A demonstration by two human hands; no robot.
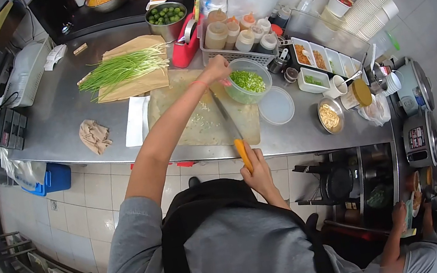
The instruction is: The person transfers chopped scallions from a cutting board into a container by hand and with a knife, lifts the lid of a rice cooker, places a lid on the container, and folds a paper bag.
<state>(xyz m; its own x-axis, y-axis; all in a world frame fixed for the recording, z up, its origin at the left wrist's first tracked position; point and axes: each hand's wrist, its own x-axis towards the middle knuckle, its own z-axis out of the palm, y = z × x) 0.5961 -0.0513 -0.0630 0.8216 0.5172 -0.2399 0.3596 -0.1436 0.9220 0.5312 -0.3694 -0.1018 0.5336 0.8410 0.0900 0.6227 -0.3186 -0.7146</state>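
My left hand [217, 70] is closed at the left rim of a clear round tub [258, 65] that holds chopped green onion [247, 81]. In my right hand [259, 172] is the orange handle of a long knife [229, 120], its blade pointing away from me over the cutting board [178, 123]. Small pale bits lie scattered on the board. A round clear lid [276, 106] rests just right of the board. Long green onions [125, 69] lie on brown paper [153, 83] at the back left.
Behind the board stand a basket of sauce bottles [244, 41], a red holder [185, 54] and a pot of green limes [166, 14]. A metal bowl [330, 115] and food trays [313, 79] are on the right. A crumpled cloth [94, 136] lies left. Another person [407, 246] is at lower right.
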